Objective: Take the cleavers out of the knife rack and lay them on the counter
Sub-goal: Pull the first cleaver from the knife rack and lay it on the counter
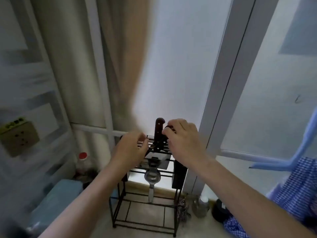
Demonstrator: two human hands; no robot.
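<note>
A black wire knife rack (145, 210) stands on the counter against the window. A cleaver with a dark brown handle (159, 129) sticks upright out of the rack's top slots. Beside it on the right, my right hand (183, 140) is curled around a second dark handle (169, 128), mostly hidden by the fingers. My left hand (132, 150) rests on the left side of the rack's top, fingers bent against the bars. The blades are hidden inside the rack; a pale blade edge (161, 163) shows under the hands.
A metal strainer-like utensil (152, 179) hangs on the rack's front. A red-capped bottle (82, 162) and a blue cloth (65, 194) lie to the left. A small jar (202, 206), a dark round object (220, 210) and blue checked fabric (295, 194) sit to the right.
</note>
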